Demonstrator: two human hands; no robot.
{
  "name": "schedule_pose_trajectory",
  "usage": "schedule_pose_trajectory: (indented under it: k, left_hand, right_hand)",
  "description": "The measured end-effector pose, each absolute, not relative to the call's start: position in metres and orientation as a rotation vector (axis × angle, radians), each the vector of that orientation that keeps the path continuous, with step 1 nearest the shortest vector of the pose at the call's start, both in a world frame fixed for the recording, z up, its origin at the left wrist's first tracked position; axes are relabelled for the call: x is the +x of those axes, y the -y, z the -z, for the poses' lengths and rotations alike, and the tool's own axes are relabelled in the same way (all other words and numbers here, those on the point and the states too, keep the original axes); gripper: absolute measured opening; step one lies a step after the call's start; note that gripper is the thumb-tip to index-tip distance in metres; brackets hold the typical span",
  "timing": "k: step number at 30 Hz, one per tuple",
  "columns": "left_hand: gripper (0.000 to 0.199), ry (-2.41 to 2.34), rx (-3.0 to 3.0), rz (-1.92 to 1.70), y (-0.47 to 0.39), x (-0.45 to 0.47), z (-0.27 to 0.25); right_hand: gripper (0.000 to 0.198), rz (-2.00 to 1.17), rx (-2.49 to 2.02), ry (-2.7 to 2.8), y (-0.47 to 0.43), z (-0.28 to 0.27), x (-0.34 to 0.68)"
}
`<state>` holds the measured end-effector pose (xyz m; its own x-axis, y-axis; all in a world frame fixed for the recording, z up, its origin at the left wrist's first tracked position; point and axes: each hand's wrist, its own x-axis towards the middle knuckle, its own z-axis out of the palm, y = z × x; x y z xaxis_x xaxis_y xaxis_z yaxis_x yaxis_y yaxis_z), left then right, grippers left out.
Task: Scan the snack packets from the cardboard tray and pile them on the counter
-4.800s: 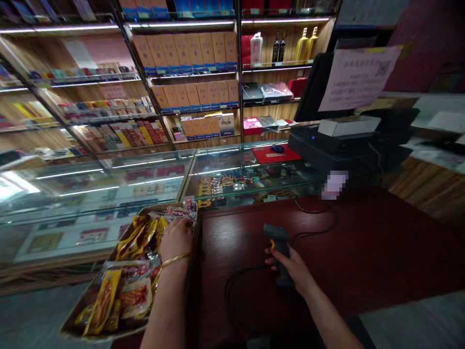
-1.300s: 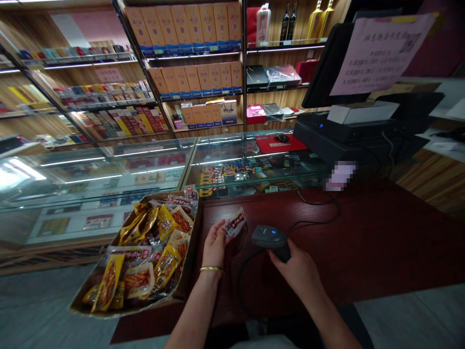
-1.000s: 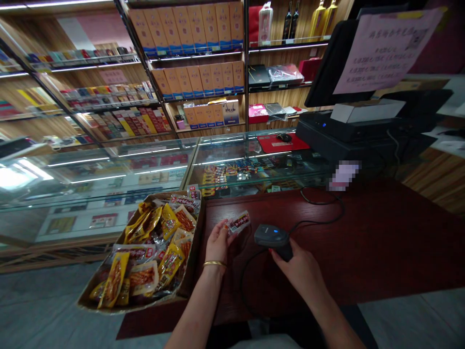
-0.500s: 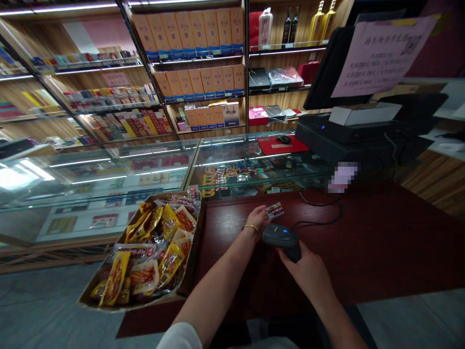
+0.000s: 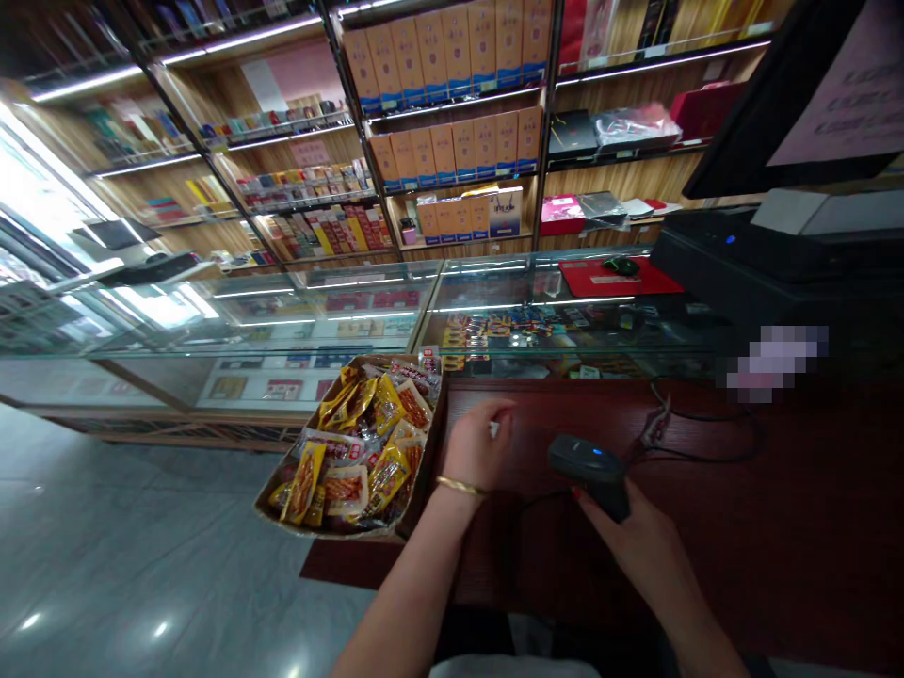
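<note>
My right hand is wrapped round the grip of a black handheld barcode scanner. A blue light glows on the scanner's top, and its head points left. My left hand, with a gold bangle at the wrist, hovers over the dark red counter between the scanner and a cardboard box. Its fingers are loosely curled with a gap between thumb and forefinger; a small pale spot shows there, too small to name. In the box lie several yellow and clear snack packets. A small shiny packet rests by the cable, right of my left hand.
Behind the counter runs a glass display case with a red mouse pad and a black mouse on it. A monitor and dark till equipment stand at right. A black cable loops over the counter.
My left hand has let go of the small packet and drawn back left toward the box. The packet now lies farther right by the cable. The view has turned left; the scanner stays in my right hand.
</note>
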<state>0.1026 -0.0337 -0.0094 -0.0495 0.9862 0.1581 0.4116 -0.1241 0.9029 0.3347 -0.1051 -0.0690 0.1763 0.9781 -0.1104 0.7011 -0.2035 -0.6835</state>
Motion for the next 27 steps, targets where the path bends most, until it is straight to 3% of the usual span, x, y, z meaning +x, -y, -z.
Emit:
schedule_pose_trajectory:
  k: [3,6,10,13,21,24,27]
  left_hand:
    - [0.026,-2.006,1.929,-0.996,0.050,0.038,-0.022]
    - [0.036,-2.434,1.974,-0.498,0.044,-0.012,-0.038]
    - [0.053,-2.482,1.912,0.112,0.022,-0.040,-0.035]
    - [0.059,-2.461,1.952,0.239,0.012,-0.040,-0.027]
    - [0.036,-2.617,1.854,0.013,0.021,-0.045,-0.037]
    - [0.038,-2.660,1.794,-0.485,0.039,-0.039,-0.044]
    - [0.036,-2.275,1.604,-1.160,0.056,-0.017,-0.036]
  right_hand:
    - [0.053,-0.807,-1.905,1.546,0.103,0.072,0.330]
    - [0.050,-0.833,-1.836,1.543,0.102,0.074,0.330]
    - [0.048,-0.893,-1.739,1.530,0.101,0.079,0.331]
    - [0.045,-0.955,-1.680,1.484,0.098,0.085,0.332]
    - [0.058,-1.320,-1.445,1.263,0.104,0.076,0.328]
    - [0.064,-1.572,-1.303,1.126,0.108,0.061,0.324]
    - [0.058,-1.571,-1.261,1.063,0.108,0.056,0.322]
